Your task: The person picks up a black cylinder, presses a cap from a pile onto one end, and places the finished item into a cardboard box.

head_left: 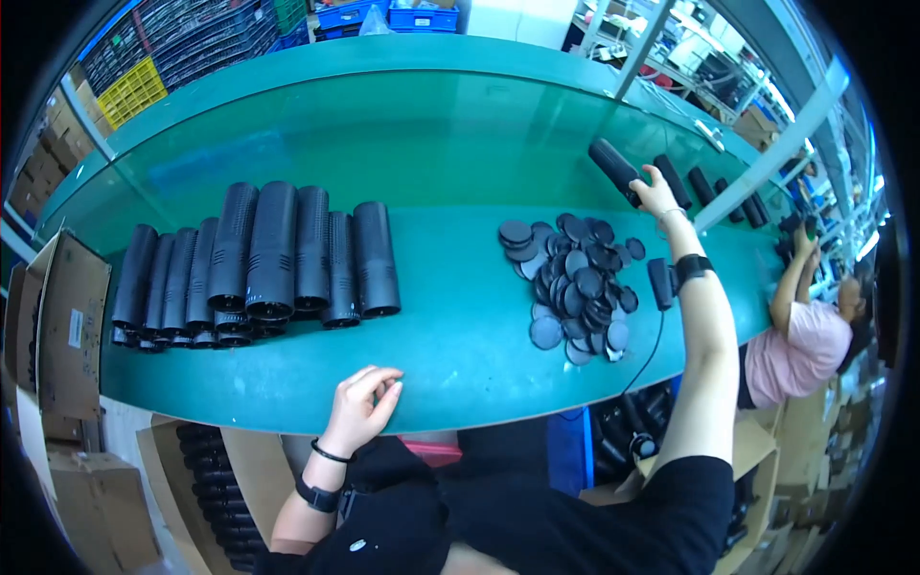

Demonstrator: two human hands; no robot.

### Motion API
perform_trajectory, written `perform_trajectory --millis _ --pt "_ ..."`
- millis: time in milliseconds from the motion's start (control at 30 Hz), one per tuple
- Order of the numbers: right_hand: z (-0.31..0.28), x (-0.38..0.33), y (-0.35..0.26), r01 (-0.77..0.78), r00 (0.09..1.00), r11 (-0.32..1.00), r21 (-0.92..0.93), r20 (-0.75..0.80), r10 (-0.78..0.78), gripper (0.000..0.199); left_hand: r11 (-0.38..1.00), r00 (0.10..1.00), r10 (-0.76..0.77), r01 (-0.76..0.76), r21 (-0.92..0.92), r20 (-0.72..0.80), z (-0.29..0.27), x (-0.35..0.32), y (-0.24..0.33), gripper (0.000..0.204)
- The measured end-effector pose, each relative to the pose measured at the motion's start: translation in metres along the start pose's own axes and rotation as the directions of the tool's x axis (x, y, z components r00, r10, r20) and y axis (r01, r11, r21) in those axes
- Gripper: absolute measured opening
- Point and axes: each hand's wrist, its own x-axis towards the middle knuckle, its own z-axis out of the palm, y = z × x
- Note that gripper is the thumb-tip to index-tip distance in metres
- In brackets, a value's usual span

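Surface (450,153): green, long; goods are laid along it within arm's reach.
Tubes (268,254): black, ribbed, stacked in a row beyond the left hand.
Discs (575,278): black caps heaped left of the right forearm.
Right hand (657,195): stretched far out, closed around one black tube (613,168).
Left hand (362,407): resting at the near edge, fingers loosely curled, nothing held.

Between the stacked black tubes (259,264) on the left and the heap of black round discs (580,283) on the right, a broad strip of bare green table (450,287) runs from the near edge to the far edge. The far half of the table lies open behind both groups. Toward the far right, more black tubes (714,187) crowd the surface beside a slanting metal post (776,144).
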Motion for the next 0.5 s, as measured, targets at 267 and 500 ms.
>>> perform_trajectory --millis 267,500 --pt "0.072 0.073 0.025 0.018 1.0 0.758 -0.652 0.001 -0.023 0.074 0.998 0.996 -0.053 0.055 0.027 -0.069 0.001 -0.001 -0.012 0.012" --pt "0.165 -0.06 -0.221 0.716 0.532 0.692 0.088 0.574 -0.623 0.05 0.997 0.995 -0.037 0.043 0.067 -0.09 -0.005 -0.004 -0.009 0.011"
